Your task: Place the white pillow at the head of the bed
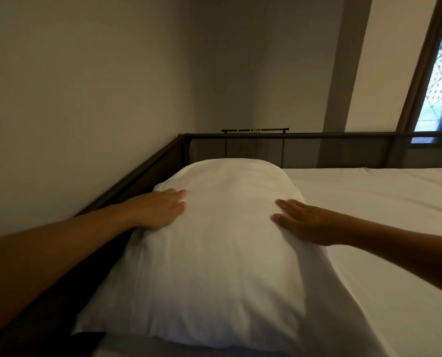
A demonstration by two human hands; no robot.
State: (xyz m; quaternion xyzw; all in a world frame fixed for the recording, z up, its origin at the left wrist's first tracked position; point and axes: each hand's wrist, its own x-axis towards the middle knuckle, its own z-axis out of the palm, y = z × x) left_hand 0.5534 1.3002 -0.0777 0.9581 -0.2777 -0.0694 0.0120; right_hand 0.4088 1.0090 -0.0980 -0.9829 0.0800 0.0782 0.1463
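**Both hands laid flat on a white pillow beside the bed's side rail**

The white pillow (214, 228) lies lengthwise on the white bedsheet (369, 202), its long left edge against the dark metal side rail (127, 184) that runs along the wall. Its far end lies close to the dark mesh end panel (304, 153) of the bed frame; whether the two touch cannot be told. The left hand (160, 210) rests palm-down on the pillow's left flank, fingers extended and close together, pointing toward the pillow's middle; it grips nothing. The right hand (304, 220) rests likewise on the right flank, flat and open, fingers (286, 203) slightly spread and pointing inward toward the left hand. Between the two hands the pillow bulges upward. To the right of the right hand the sheet lies smooth and bare. Beyond both hands, past the end panel, a thin black rack (254, 130) shows against the wall corner; a window (438, 86) stands far to the right, above the right forearm.
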